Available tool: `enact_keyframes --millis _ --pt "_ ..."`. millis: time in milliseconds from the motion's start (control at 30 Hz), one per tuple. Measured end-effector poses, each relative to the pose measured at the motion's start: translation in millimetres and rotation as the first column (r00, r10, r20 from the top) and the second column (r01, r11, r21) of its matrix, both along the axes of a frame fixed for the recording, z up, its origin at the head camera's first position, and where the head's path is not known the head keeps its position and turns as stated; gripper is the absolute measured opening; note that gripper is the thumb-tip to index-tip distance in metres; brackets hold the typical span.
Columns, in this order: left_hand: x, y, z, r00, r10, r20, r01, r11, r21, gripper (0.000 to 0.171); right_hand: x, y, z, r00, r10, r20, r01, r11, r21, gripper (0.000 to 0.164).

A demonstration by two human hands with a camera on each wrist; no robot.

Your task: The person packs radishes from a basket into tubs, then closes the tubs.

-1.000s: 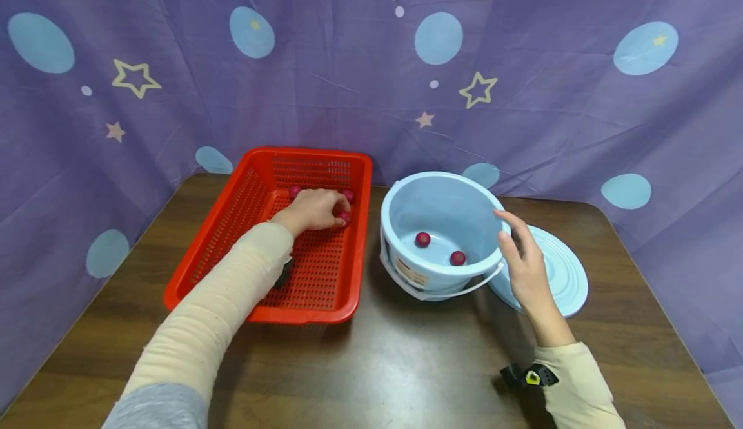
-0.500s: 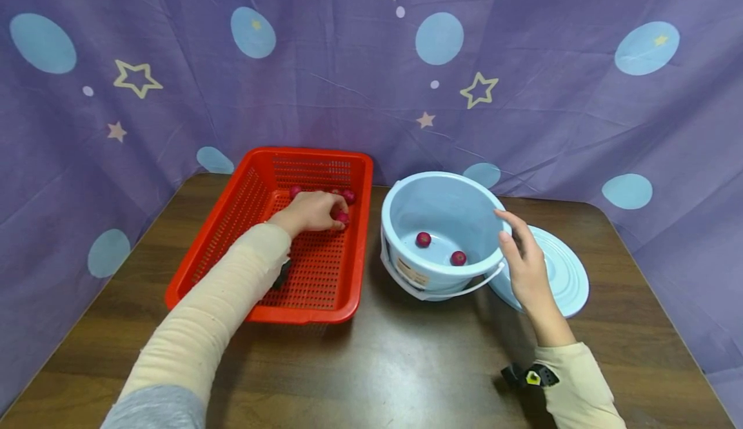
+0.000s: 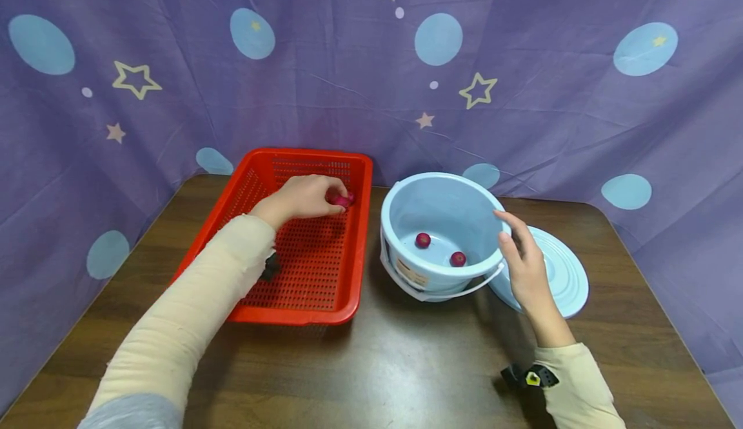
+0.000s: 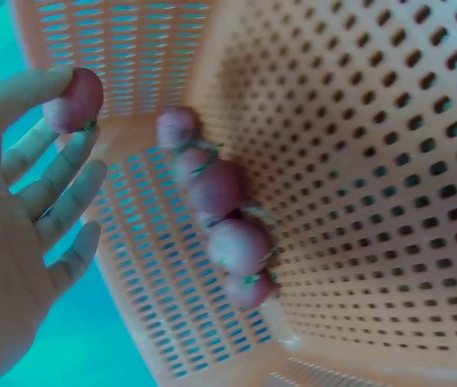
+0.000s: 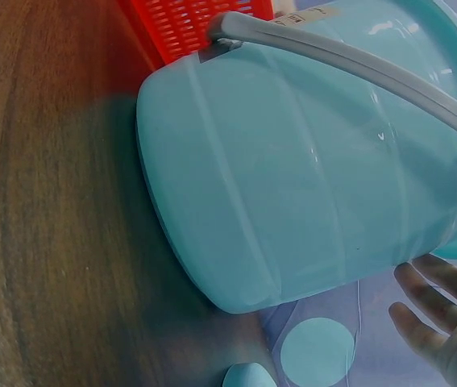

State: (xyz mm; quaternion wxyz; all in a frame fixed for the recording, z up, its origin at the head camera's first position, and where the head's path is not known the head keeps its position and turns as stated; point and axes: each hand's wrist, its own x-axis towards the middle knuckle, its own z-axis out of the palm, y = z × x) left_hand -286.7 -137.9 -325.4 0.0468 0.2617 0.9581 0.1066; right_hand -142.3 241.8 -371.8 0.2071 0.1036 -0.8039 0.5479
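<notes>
In the left wrist view my left hand pinches a red radish between thumb and fingertips, the other fingers loosely spread. Seen from the head, that hand is over the back right part of the red perforated basket. Several more radishes lie in a row against the basket's wall; in the head view the hand mostly hides them. My right hand touches the right rim of a light blue bucket with nearly straight fingers. Two radishes lie on the bucket's bottom.
A round light blue lid lies on the wooden table right of the bucket, partly behind my right hand. The bucket's pale handle hangs down at the front. A purple curtain with stars stands behind the table.
My left hand has risen and shifted a little toward the back of the basket, with the radish in its fingertips. The right hand and bucket stay as they were.
</notes>
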Motion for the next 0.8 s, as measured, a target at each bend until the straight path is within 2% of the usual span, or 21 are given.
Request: enact_keyframes --millis 133,367,533,800 --pt "5.9 -1.7 11.5 1.000 -0.007 -0.011 0.008 0.999 0.048 0.028 0.5 -0.2 0.7 1.000 -0.006 0.005 0.006 1.000 0.008 0.039" --pt "20.3 0.7 32.5 0.997 -0.034 -0.075 0.040 0.996 0.079 0.028 -0.1 -0.1 2.0 1.000 -0.019 -0.002 0.020 1.000 0.017 0.039" --pt "29.8 1.2 46.7 0.995 -0.046 -0.089 0.055 0.994 0.097 0.028 0.0 -0.5 1.2 1.000 -0.017 -0.003 0.017 1.000 0.010 0.039" --pt "39.8 4.9 57.5 0.991 -0.076 -0.106 0.089 0.988 0.125 0.025 0.2 -1.5 0.9 1.000 -0.017 -0.003 0.017 1.000 0.003 0.039"
